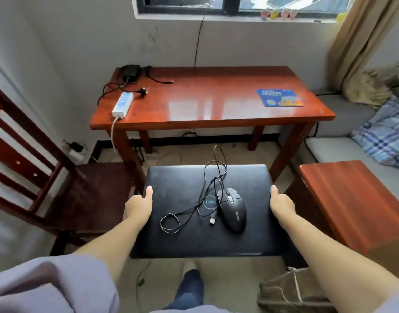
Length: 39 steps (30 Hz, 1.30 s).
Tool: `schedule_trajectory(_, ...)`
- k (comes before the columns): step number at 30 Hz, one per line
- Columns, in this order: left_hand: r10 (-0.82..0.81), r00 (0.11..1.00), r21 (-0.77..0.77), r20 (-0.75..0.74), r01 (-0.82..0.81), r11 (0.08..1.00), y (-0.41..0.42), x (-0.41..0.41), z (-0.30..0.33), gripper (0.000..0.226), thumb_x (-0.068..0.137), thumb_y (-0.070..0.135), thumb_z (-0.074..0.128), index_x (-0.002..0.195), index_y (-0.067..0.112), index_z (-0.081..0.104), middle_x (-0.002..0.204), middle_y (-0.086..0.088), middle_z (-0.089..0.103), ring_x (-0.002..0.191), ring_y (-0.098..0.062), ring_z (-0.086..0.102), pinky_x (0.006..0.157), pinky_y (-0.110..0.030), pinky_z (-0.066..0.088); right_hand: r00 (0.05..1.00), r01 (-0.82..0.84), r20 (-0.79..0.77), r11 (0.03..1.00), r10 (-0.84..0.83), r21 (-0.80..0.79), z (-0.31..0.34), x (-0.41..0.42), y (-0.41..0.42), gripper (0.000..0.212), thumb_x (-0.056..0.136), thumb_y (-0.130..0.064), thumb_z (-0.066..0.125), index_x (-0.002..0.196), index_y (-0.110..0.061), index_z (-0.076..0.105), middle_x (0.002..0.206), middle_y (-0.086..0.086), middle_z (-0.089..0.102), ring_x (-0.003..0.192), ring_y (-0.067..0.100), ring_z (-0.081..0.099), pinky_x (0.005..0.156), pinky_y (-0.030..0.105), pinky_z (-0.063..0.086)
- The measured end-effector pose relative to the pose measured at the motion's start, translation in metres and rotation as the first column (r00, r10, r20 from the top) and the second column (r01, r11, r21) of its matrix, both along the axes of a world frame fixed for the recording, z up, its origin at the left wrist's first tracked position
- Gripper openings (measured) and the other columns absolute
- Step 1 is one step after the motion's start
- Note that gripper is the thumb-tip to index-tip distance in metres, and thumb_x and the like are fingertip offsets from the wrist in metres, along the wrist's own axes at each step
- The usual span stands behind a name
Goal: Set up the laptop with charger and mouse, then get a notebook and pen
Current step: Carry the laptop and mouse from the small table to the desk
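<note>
I carry a closed black laptop [176, 236] flat in front of me, short of the table. My left hand [138, 205] grips its left edge and my right hand [282, 203] grips its right edge, thumbs on the lid. A black wired mouse [233, 211] lies on the lid with its cable [191, 208] looped beside it and the USB plug loose. On the red-brown table [216, 114] the black charger brick [130, 72] sits at the far left corner, its cord trailing right. A white power strip [123, 105] lies near it. A blue mouse pad [279, 97] lies at the right.
A dark wooden chair [65, 193] stands to the left of the table. A lower red-brown stand [356, 199] is at my right, with a cushioned bench and plaid cloth [385, 134] behind it. A bag [291, 292] lies on the floor near my feet.
</note>
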<state>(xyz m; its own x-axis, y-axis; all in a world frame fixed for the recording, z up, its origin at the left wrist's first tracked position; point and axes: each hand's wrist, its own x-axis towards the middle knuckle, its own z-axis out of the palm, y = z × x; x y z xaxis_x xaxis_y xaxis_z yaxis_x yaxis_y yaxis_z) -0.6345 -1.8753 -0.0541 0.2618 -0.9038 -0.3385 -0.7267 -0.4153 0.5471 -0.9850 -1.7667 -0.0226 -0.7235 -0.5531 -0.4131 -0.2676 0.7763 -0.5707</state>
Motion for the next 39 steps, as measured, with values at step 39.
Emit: schedule_trajectory(39, 0.073, 0.996, 0.036, 0.049, -0.075, 0.997, -0.654, -0.269, -0.013, 0.061, 0.094, 0.055, 0.031, 0.078, 0.002, 0.057, 0.097, -0.022, 0.065, 0.088, -0.037, 0.057, 0.074, -0.037, 0.04, 0.989, -0.101, -0.092, 0.984, 0.115, 0.144, -0.03, -0.278, -0.685, 0.07, 0.098, -0.046, 0.018, 0.109, 0.009, 0.059, 0.117, 0.032, 0.058, 0.111, 0.044, 0.052, 0.089, 0.043, 0.039)
